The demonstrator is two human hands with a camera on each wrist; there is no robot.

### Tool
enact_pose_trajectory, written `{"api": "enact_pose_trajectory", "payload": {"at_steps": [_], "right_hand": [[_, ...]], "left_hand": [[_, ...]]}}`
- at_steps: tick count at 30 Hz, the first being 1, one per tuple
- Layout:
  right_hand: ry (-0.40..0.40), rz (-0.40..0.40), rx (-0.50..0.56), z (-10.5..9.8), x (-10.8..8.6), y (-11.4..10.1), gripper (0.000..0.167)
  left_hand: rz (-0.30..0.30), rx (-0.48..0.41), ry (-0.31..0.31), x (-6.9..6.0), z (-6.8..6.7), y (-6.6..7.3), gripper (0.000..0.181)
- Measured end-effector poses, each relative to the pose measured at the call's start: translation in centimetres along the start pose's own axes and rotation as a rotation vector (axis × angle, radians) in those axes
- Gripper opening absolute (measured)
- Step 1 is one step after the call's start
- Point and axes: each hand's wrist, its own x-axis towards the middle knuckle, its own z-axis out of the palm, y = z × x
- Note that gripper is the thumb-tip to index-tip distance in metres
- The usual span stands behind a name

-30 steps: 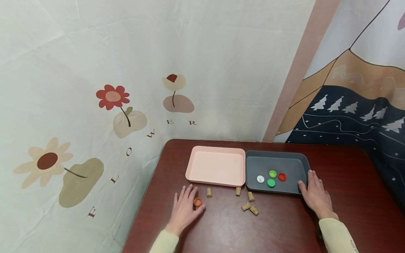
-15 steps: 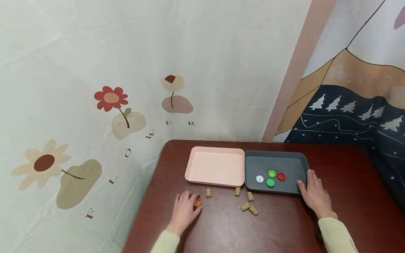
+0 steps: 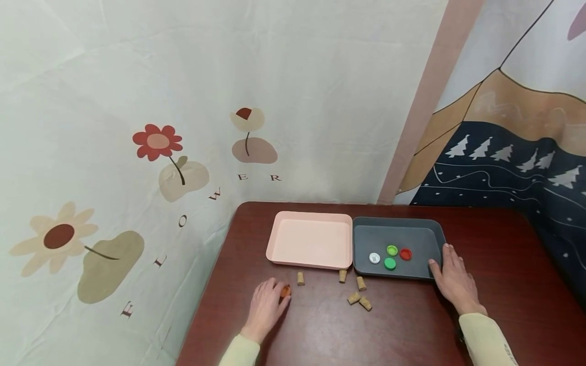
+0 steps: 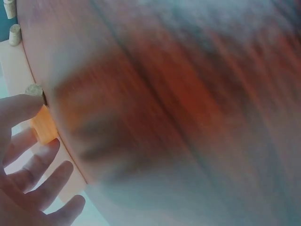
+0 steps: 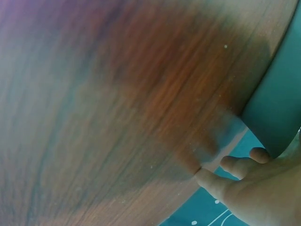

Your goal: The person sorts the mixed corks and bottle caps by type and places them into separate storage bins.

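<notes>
My left hand (image 3: 265, 310) pinches an orange bottle cap (image 3: 286, 291) between thumb and fingers at the table's left side. In the left wrist view the orange cap (image 4: 44, 125) shows between the thumb and a fingertip, with the other fingers spread. My right hand (image 3: 458, 282) rests at the right front corner of a dark grey tray (image 3: 416, 234), fingers straight along its side. The tray holds a white cap (image 3: 374, 258), a light green cap (image 3: 392, 250), a green cap (image 3: 390, 264) and a red cap (image 3: 406, 254).
A pink tray (image 3: 313, 239) stands left of the grey one, edge to edge. In front of the trays lie several corks, among them one cork (image 3: 300, 278) near my left hand and another cork (image 3: 361, 283) farther right. Printed cloth (image 3: 320, 101) hangs behind the table.
The left hand's fingers and thumb have closed in around the orange cap, which now looks tilted. The right hand has stayed by the grey tray. The view has shifted slightly.
</notes>
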Motion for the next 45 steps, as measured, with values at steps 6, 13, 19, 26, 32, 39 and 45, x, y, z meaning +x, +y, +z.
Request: {"api": "enact_pose_trajectory", "payload": {"at_steps": [6, 13, 19, 26, 32, 39, 45], "right_hand": [[0.007, -0.002, -0.011, 0.1, 0.0, 0.0, 0.08], [0.007, -0.006, -0.008, 0.0, 0.0, 0.0, 0.08], [0.003, -0.005, -0.006, 0.0, 0.0, 0.0, 0.08], [-0.003, -0.01, -0.002, -0.1, 0.0, 0.0, 0.08], [-0.001, -0.017, 0.0, 0.0, 0.0, 0.1, 0.081], [0.0, -0.016, -0.003, 0.0, 0.0, 0.2, 0.081], [0.007, -0.018, -0.003, 0.0, 0.0, 0.1, 0.08]], "left_hand": [[0.053, -0.05, 0.101, 0.5, -0.3, 0.5, 0.031], [0.07, -0.103, 0.143, 1.5, -0.8, 1.6, 0.031], [0.093, -0.161, 0.179, 2.3, -0.7, 2.8, 0.037], [0.128, -0.222, 0.251, 3.4, -0.6, 4.9, 0.04], [0.157, -0.264, 0.277, 5.0, -0.5, 7.2, 0.038], [0.171, -0.306, 0.284, 6.9, -0.5, 10.1, 0.036], [0.185, -0.332, 0.285, 8.2, -0.4, 12.3, 0.036]]}}
